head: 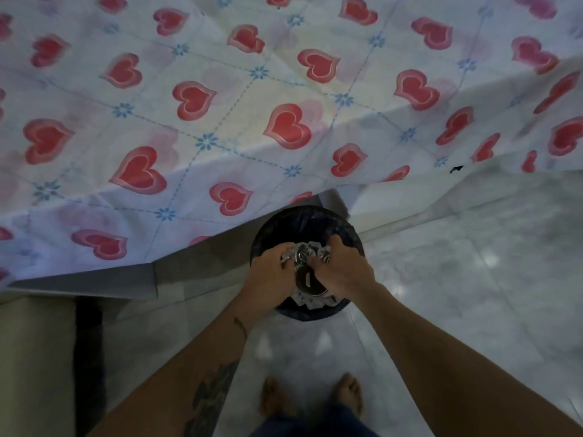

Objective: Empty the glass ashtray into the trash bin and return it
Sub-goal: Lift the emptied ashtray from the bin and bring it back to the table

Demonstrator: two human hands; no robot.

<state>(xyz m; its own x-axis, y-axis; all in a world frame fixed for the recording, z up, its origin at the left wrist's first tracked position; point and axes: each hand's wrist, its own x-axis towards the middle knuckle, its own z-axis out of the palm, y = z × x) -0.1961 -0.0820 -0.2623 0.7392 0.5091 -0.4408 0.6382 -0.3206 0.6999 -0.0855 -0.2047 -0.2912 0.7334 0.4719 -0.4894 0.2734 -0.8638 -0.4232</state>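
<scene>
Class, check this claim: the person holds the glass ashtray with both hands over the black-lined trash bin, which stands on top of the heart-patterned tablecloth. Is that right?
One detail is wrong. The trash bin stands on the tiled floor beside the table, not on the heart-patterned tablecloth. The head view shows this. The rest holds: the left hand and right hand hold the glass ashtray over the bin.

Both bare forearms stretched forward and down, converging. Left hand (268, 272) and right hand (342, 268) curled side by side, knuckles up, fingertips nearly meeting, both clamped on the glass ashtray (310, 298), which peeks out between and just below the fingers. Tattoo along left forearm. Bare feet way below.
</scene>
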